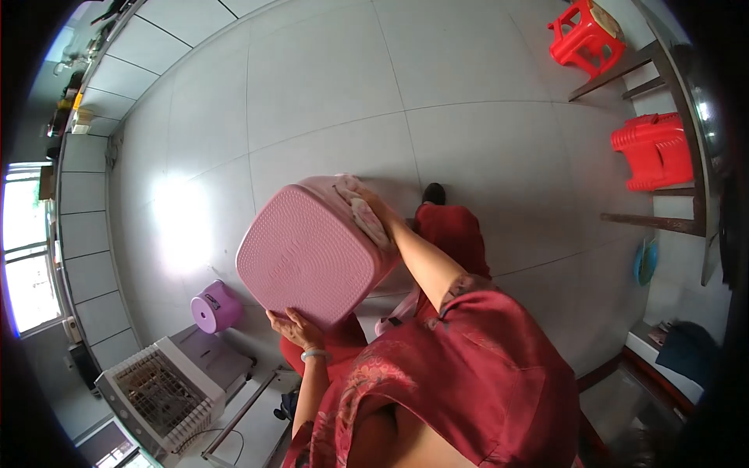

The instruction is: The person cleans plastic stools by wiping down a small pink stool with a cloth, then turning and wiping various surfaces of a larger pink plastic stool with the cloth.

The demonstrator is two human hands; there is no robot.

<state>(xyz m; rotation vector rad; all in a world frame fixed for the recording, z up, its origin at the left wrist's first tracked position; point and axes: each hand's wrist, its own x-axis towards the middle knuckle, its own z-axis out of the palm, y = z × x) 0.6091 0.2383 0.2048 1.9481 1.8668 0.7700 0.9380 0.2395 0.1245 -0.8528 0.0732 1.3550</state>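
Observation:
A pink plastic stool (308,253) with a dotted top is tilted in front of my body, near my knees. My left hand (296,329) grips its lower edge, thumb and fingers around the rim; a bracelet is on that wrist. On the stool's far right side, my right hand (373,204) presses a pale, patterned cloth (365,220) against the surface. Its fingertips are partly hidden by the cloth.
A small purple stool (217,306) and a white heater with a grille (162,396) stand at the lower left. Red stools (587,39) (655,151) are by a dark-framed table (697,132) at right. A blue basin (645,262) leans near the wall.

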